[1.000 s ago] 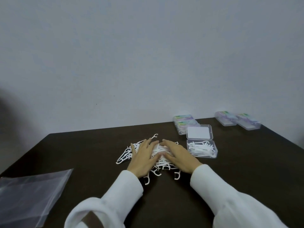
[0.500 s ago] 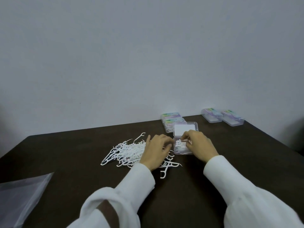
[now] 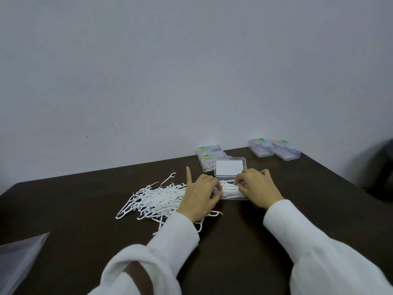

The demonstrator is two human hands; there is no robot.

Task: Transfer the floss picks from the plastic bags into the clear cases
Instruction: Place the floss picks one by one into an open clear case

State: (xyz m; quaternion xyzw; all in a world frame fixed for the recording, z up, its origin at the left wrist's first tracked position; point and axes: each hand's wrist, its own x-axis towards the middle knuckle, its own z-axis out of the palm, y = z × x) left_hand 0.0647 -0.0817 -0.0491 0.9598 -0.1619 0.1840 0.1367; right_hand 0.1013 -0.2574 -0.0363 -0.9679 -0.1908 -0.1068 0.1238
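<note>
My left hand (image 3: 196, 195) and right hand (image 3: 258, 189) pinch a bunch of floss picks (image 3: 228, 188) in the open case (image 3: 230, 193) between them. I should lay them flat, all pointing one way.

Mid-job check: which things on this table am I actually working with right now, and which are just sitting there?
In use:
- open clear case, partly filled
- bundle of picks held over it by left hand and right hand
- loose pile of floss picks

Lying about:
- closed cases, stacked
- two closed cases at the back
- empty plastic bag
</note>
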